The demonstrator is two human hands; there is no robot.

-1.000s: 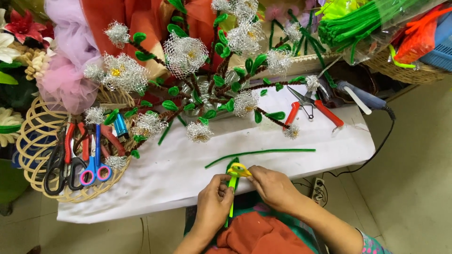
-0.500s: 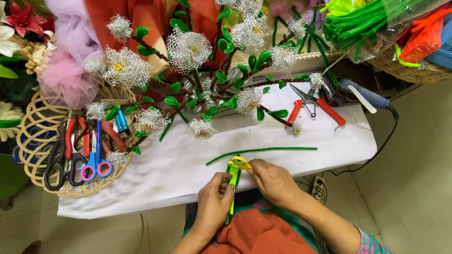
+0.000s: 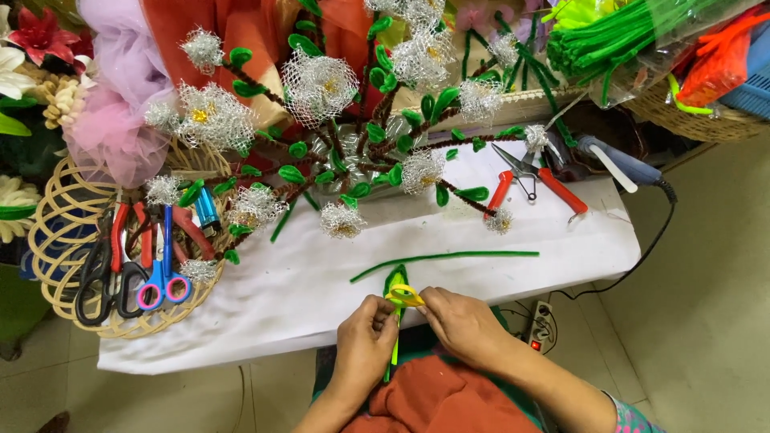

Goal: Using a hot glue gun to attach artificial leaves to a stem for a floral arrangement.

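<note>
Both hands are pinching one bright green pipe cleaner (image 3: pixel 395 341) (long axis running toward the person): left hand (image 3: pixel 362 338) gripping the stem, right hand (image 3: pixel 459 325) pinching its yellow loop (image 3: pixel 403 296) at the table edge (image 3: pixel 265 337).

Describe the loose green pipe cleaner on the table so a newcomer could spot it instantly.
Start at the white-covered table and look just beyond both hands. The loose green pipe cleaner lies flat on the cloth. Unlike the bundled green stems at the top right, it lies alone, long and gently curved.
</note>
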